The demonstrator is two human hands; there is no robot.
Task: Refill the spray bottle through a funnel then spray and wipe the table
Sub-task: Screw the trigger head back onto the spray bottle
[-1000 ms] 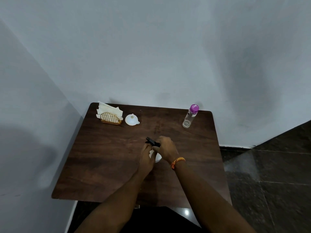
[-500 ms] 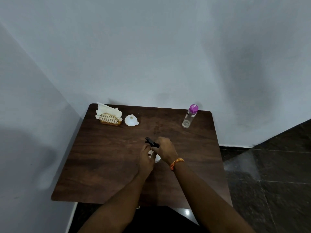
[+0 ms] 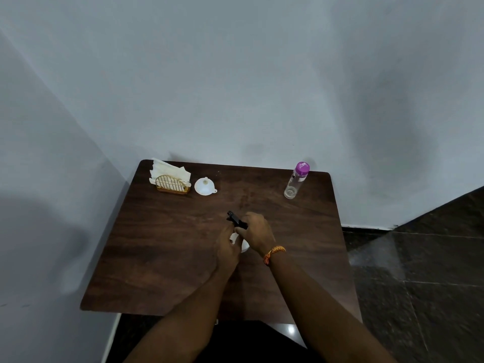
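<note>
A white spray bottle [image 3: 245, 246] stands at the middle of the dark wooden table [image 3: 162, 252], mostly hidden by my hands. My left hand [image 3: 227, 248] wraps its body. My right hand [image 3: 255, 233] grips its black spray head [image 3: 235, 219], whose nozzle points up and to the left. A white funnel [image 3: 204, 186] lies mouth-down at the back left. A clear bottle with a purple cap [image 3: 296, 180] stands at the back right.
A gold wire holder with white napkins [image 3: 170, 179] sits in the back left corner beside the funnel. The table stands against a grey wall, with another wall on the left. A dark tiled floor [image 3: 419, 284] lies to the right.
My hands stay on the spray bottle and its black head with only slight shifts. The view has moved a little.
</note>
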